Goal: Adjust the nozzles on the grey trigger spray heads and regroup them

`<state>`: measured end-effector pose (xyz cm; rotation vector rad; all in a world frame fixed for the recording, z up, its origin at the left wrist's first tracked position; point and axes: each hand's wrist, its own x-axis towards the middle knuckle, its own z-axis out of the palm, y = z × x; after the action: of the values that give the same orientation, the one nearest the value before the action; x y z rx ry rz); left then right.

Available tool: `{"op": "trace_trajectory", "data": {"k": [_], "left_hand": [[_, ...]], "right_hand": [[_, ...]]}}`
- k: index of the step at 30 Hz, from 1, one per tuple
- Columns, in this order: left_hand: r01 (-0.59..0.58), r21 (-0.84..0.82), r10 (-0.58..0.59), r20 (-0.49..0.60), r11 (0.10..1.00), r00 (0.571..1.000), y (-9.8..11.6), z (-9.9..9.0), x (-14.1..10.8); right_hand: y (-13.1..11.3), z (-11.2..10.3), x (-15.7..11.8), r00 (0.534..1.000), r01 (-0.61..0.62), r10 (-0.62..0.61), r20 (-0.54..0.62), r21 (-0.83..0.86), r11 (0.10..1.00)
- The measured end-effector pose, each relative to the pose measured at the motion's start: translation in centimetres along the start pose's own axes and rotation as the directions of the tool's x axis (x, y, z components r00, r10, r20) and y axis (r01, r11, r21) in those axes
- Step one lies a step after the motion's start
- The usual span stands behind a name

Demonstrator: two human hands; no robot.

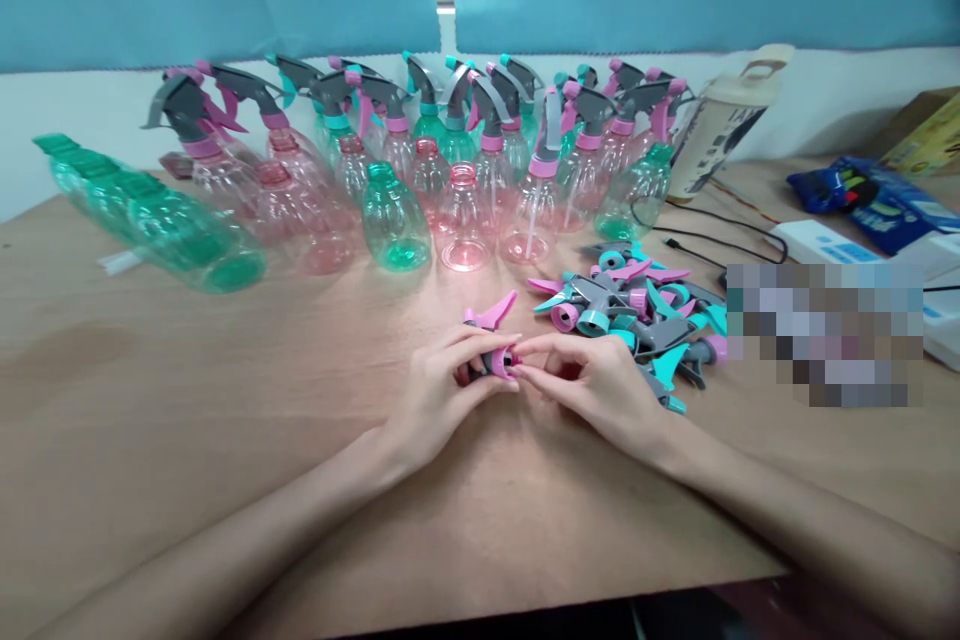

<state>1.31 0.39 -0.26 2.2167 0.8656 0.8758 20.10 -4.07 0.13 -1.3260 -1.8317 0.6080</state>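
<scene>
My left hand (442, 380) is wrapped round a grey and pink spray head (501, 361), its pink trigger pointing up and away and its open collar facing right. At that collar, my right hand (592, 380) has thumb and forefinger pinched together; whatever lies between the fingertips is too small to make out. Just beyond my right hand is a pile of loose spray heads (600, 295) in grey, pink and turquoise. Behind both hands stand a green bottle (397, 225) and a pink bottle (463, 225), both without heads.
Several bottles with spray heads (491, 160) stand in rows at the back. Green bottles (165, 220) lean nested at the left. A large cup (720, 130), a black cable (720, 228), a blue packet (892, 205) and a white box (832, 245) are at the right.
</scene>
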Motion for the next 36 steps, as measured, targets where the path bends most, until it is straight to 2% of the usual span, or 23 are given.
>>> {"op": "trace_trajectory", "data": {"k": [6,11,15,18,21,24,26,28,30,32,36], "left_hand": [[0.026,-0.088,-0.023,0.042,0.996,0.999,-0.3,0.0,0.1],[0.022,-0.077,-0.016,0.072,0.997,0.997,-0.5,-0.1,0.2],[-0.019,-0.033,0.022,0.098,0.999,0.995,-0.4,-0.3,0.2],[-0.074,0.025,0.072,0.083,0.997,0.994,-0.3,-0.2,0.1],[-0.143,0.097,0.140,0.035,0.985,0.989,-0.2,0.0,-0.2],[-0.174,0.153,0.174,0.011,0.973,0.985,0.0,0.2,-0.3],[-0.147,0.172,0.148,0.005,0.974,0.989,0.1,0.2,-0.3],[-0.107,0.177,0.109,-0.002,0.978,0.994,0.1,0.2,-0.3],[-0.081,0.167,0.084,-0.011,0.983,0.996,0.1,0.1,-0.3],[-0.070,0.152,0.073,-0.016,0.986,0.997,0.2,0.1,-0.2],[-0.048,0.165,0.049,-0.005,0.985,0.999,0.2,0.0,-0.2]], "right_hand": [[0.4,0.0,-0.3,0.991,0.128,-0.133,-0.026,-0.140,0.982],[0.6,0.0,-0.4,0.949,0.300,-0.314,-0.035,-0.214,0.930],[0.6,0.2,-0.4,0.941,0.320,-0.336,-0.048,-0.212,0.924],[0.4,0.5,-0.5,0.971,0.221,-0.229,-0.063,-0.108,0.969],[0.1,0.7,-0.3,0.999,0.020,-0.015,-0.040,0.129,0.991],[-0.2,0.9,-0.1,0.971,-0.239,0.229,0.073,0.366,0.899],[-0.3,0.9,0.0,0.956,-0.292,0.268,0.117,0.409,0.865],[-0.2,0.8,-0.2,0.982,-0.190,0.179,0.065,0.327,0.926],[-0.1,0.7,-0.3,1.000,-0.028,0.027,0.006,0.156,0.987],[0.0,0.5,-0.4,0.998,0.066,-0.066,0.002,0.007,0.998],[-0.2,0.4,-0.2,0.999,0.009,-0.003,0.053,-0.105,0.994]]}}
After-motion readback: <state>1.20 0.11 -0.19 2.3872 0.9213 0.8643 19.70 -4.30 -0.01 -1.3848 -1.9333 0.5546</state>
